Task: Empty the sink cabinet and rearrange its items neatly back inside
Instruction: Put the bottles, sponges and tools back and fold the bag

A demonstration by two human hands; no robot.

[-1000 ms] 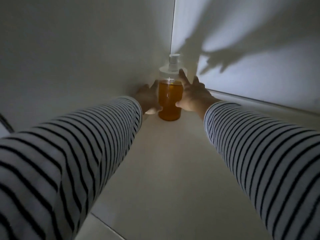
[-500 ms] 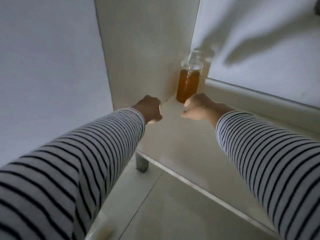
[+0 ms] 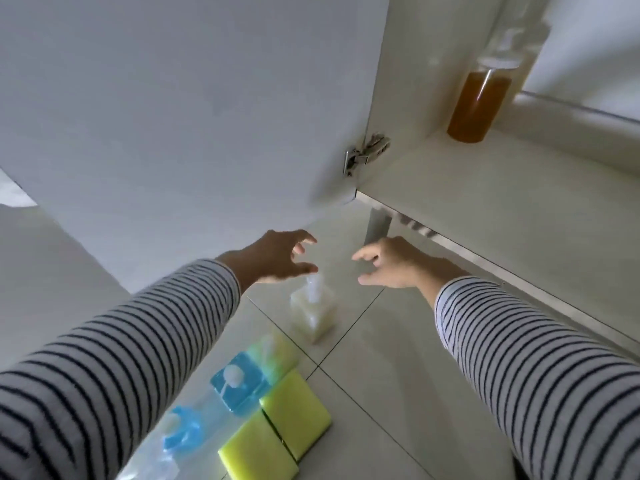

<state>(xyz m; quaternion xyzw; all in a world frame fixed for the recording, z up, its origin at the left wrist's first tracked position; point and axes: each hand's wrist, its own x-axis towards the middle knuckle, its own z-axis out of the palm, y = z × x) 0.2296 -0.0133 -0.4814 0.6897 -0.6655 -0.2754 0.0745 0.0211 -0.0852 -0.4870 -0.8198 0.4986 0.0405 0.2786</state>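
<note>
An amber-filled pump bottle (image 3: 479,102) stands alone in the back left corner of the sink cabinet's floor (image 3: 491,199). Outside on the tiled floor stand a cream square pump bottle (image 3: 313,311), a pale green bottle (image 3: 277,351), a blue square bottle (image 3: 239,386) and another blue bottle (image 3: 178,429), beside two yellow sponges (image 3: 277,427). My left hand (image 3: 273,256) hovers just above the cream bottle's pump, fingers spread and empty. My right hand (image 3: 391,261) hangs to the right of it, fingers loosely bent, holding nothing.
The open cabinet door (image 3: 194,116) stands to the left, fixed by a metal hinge (image 3: 365,152). A cabinet leg (image 3: 377,226) stands under the front edge. Pale floor tiles (image 3: 381,375) stretch to the right of the bottles.
Both hands let go of the amber bottle in the cabinet corner and drew back out over the floor. The view swung down to the row of bottles and sponges.
</note>
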